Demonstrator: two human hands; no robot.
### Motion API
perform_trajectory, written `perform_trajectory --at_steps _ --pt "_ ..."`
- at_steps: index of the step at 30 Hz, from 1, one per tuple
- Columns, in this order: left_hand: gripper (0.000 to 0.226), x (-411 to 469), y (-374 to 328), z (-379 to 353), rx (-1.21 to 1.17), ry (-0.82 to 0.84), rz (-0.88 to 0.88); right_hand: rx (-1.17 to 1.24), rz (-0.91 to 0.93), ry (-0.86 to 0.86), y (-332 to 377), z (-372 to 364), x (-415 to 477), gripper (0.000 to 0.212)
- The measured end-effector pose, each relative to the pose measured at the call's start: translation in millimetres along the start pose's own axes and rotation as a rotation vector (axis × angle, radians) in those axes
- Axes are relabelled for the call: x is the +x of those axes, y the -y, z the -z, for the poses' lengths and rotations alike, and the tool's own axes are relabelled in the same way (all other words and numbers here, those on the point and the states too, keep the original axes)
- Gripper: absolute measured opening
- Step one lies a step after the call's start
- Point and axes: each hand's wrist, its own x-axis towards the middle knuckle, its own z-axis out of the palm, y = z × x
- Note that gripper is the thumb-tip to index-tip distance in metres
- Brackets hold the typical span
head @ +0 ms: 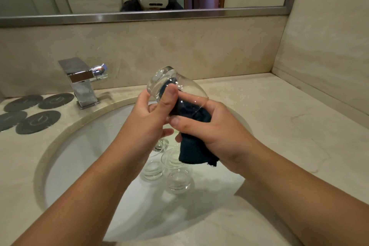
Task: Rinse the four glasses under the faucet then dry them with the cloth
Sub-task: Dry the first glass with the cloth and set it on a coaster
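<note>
Clear tumbler glass point(187, 90), head view: held tilted over the white oval sink basin point(79, 146), gripped by the curled fingers of the left hand point(151, 114). Dark teal cloth point(195, 152): clenched by the right hand point(215, 132), stuffed inside. Advised: glass rotated against cloth, grip kept firm.

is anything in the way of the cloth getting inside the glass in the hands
Nothing visible does. The cloth is already partly inside the glass through its open mouth, held by the right hand, while the left hand grips the glass.
</note>
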Motion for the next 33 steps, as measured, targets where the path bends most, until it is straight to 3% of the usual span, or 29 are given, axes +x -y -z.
perform_trajectory --at_steps 3,8,12,15,17,21,24,27,31,33 --pt "0.066 -4 -1 -8 -0.051 0.012 0.024 -0.168 0.054 -0.038 -3 -1 2 0.04" --pt "0.07 -5 1 -14 -0.058 0.033 0.035 -0.35 0.054 -0.002 -4 -3 1 0.038" --pt "0.089 -10 -2 -13 -0.121 0.04 0.025 -0.104 -0.047 0.091 1 0 -1 0.042" --pt "0.084 -10 -5 -9 -0.153 0.069 0.02 0.242 -0.177 0.13 10 2 -2 0.05" --pt "0.08 -10 -7 -7 -0.16 0.117 0.004 0.337 -0.196 0.199 12 5 -2 0.053" --pt "0.077 -10 -10 -6 -0.148 0.158 0.012 0.319 -0.181 0.193 10 5 -2 0.053" --pt "0.086 -11 -9 -5 -0.091 0.152 0.04 0.066 -0.07 0.138 8 1 -3 0.048" --pt "0.058 -12 -7 -6 -0.087 0.151 0.071 -0.173 -0.008 0.123 5 -1 -3 0.048" --pt "0.072 -14 -7 -7 -0.142 0.147 0.12 -0.022 -0.1 0.181 8 -2 -6 0.049" --pt "0.057 -15 -10 -9 -0.147 0.159 0.091 0.116 -0.167 0.227 13 -3 -9 0.047"
